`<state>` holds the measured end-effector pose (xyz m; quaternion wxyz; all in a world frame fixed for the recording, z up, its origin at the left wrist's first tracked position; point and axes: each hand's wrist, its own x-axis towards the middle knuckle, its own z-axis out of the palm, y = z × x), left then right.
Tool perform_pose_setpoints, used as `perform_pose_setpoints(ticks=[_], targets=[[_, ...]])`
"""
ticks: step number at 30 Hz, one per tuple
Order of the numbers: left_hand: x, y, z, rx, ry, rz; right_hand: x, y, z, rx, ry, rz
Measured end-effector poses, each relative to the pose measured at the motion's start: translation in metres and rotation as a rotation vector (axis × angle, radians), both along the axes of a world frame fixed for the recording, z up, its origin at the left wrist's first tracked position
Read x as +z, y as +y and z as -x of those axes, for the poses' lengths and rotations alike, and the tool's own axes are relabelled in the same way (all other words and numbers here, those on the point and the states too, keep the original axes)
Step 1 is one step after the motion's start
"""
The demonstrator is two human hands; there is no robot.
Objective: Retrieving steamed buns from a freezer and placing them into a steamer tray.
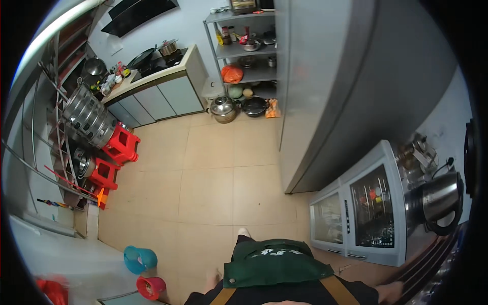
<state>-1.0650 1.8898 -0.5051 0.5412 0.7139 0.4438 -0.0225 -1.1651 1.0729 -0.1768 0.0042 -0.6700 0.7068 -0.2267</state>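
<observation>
The person stood in a tiled kitchen, looking down over a green apron [272,264] with tan straps. The right hand [390,292] showed only as a small patch at the lower edge, resting at the dark front edge of the right-hand surface [432,269]; its fingers were cut off by the rim of the view, so I could not tell whether the grip was wide, narrow or closed on anything. The left hand [213,278] hung low beside the apron, mostly hidden by it, and its grip could not be told either.

Nearest the right hand, on that surface, stood a stainless electric kettle [439,201] with a black handle. Just left of it sat a grey cabinet with two glass doors [356,216], dishes dimly visible inside. A tall grey refrigerator [325,86] rose beyond it.

Across the floor, a metal shelf rack [244,46] held pots and an orange bag, with a lidded steel pot [223,108] and a dark pan [254,105] on the floor at its foot. Red plastic stools [122,145] were stacked at the left wall beside a large steel steamer [89,117]. A blue bucket [140,259] and a red bucket [151,287] stood near the lower left.
</observation>
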Motion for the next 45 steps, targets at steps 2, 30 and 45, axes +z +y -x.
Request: perform_pose_setpoints(ticks=[2,30,45], targets=[[0.007,0.032,-0.014,0.148,0.041,0.285,-0.058,0.048,-0.004,0.189,0.083,-0.183],[0.097,0.094,-0.581,-1.034,0.095,-0.446,0.109,0.406,-0.773,1.378,-0.255,0.477],[0.116,0.179,-0.855,-1.101,0.309,-0.152,0.223,0.37,-0.86,0.614,1.241,0.421]])
